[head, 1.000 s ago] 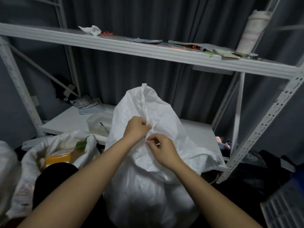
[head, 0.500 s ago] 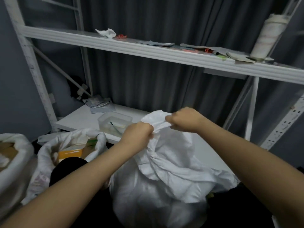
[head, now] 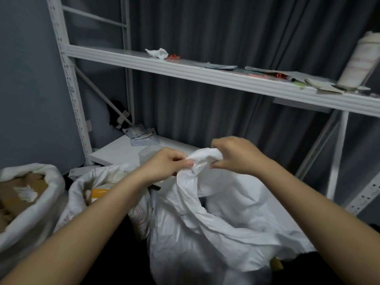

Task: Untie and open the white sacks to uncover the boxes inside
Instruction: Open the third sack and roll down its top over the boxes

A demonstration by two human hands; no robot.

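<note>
Both hands, left hand [head: 164,165] and right hand [head: 232,156], pinched the sack [head: 205,223] neck; hard tugging risked tightening the knot.

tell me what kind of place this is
Probably a storeroom or packing area. A white slotted metal shelving rack holds scattered papers, two opened white woven sacks on the floor show brown cardboard boxes, and a dark grey pleated curtain hangs behind.

Both bare forearms reach forward toward 12 o'clock, converging. The left hand [head: 164,165] and right hand [head: 236,156] are curled, each pinching bunched white fabric, knuckles up, close together.
</note>
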